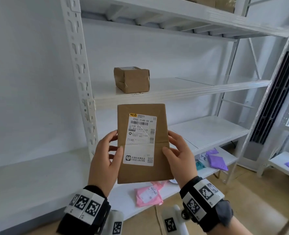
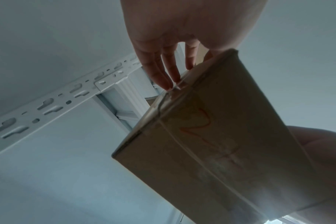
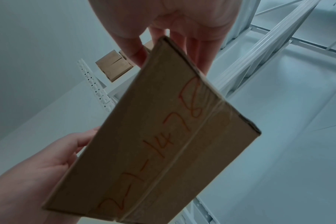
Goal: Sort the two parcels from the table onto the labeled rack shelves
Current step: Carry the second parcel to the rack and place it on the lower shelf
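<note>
I hold a flat brown cardboard parcel [image 1: 142, 143] upright in front of the white rack, its white shipping label [image 1: 141, 138] facing me. My left hand [image 1: 113, 146] grips its left edge, thumb on the front. My right hand [image 1: 173, 145] grips the right edge the same way. The right wrist view shows the parcel's back [image 3: 159, 144] with red handwriting, the fingers [image 3: 197, 50] of my right hand behind it, and my left hand [image 3: 48, 159]. In the left wrist view, my left hand's fingers [image 2: 163, 68] lie on the parcel [image 2: 211, 144]. A smaller cardboard parcel [image 1: 131, 79] stands on the middle shelf [image 1: 191, 89] just above.
The rack's left upright [image 1: 79, 73] stands beside my left hand. The shelf behind the parcel [image 1: 208, 131] is bare at its right part. Below lie a pink mailer [image 1: 148, 194] and purple bags [image 1: 216, 161]. Another box [image 1: 208, 2] sits on the top shelf. A second rack [image 1: 284, 163] stands at the right.
</note>
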Demonstrator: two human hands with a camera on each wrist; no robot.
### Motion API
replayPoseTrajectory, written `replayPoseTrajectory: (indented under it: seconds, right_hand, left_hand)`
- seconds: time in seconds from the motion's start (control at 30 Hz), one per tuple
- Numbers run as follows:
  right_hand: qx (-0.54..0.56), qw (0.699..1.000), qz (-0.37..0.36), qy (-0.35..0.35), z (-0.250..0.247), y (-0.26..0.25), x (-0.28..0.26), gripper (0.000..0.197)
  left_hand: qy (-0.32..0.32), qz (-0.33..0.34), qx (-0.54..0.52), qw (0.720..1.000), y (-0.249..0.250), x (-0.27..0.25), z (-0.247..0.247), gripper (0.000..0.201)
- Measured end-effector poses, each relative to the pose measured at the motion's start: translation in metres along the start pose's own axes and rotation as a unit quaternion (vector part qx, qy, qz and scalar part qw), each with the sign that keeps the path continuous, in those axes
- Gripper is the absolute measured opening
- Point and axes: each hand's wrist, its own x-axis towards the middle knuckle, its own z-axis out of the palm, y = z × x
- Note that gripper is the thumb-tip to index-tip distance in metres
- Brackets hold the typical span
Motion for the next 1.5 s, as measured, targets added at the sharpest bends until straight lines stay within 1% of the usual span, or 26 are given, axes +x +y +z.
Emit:
replayPoseTrajectory:
  seconds: [0.17,0.33,0.53,0.8,1.03,1.2,1.33,1.5]
  right_hand:
    - [0.000,0.999,0.024,-0.025,-0.024,0.018,0.012,0.042]
    - [0.000,0.998,0.042,-0.045,-0.023,0.039,0.032,0.041]
    - [-0.014,0.996,0.063,-0.060,-0.009,0.074,0.072,0.042]
    - [-0.041,0.992,0.092,-0.078,0.021,0.122,0.158,0.041]
    - [-0.041,0.987,0.125,-0.093,0.044,0.167,0.208,0.042]
    - [-0.066,0.980,0.147,-0.120,0.060,0.196,0.238,0.044]
    - [-0.065,0.970,0.172,-0.158,0.074,0.225,0.257,0.043]
    - [-0.062,0.948,0.207,-0.234,0.096,0.265,0.279,0.058]
  left_hand:
    - [-0.005,-0.025,0.016,1.000,0.002,-0.004,0.031,0.039]
    - [-0.004,-0.046,0.041,0.998,-0.018,0.003,0.050,0.039]
    - [-0.005,-0.074,0.041,0.996,-0.062,0.024,0.076,0.039]
    - [0.003,-0.113,0.027,0.993,-0.130,0.079,0.118,0.037]
    - [-0.018,-0.167,0.046,0.985,-0.178,0.110,0.141,0.037]
    - [-0.023,-0.215,0.060,0.975,-0.208,0.120,0.157,0.038]
    - [-0.015,-0.261,0.079,0.962,-0.228,0.123,0.167,0.038]
    - [-0.023,-0.306,0.121,0.944,-0.264,0.132,0.178,0.039]
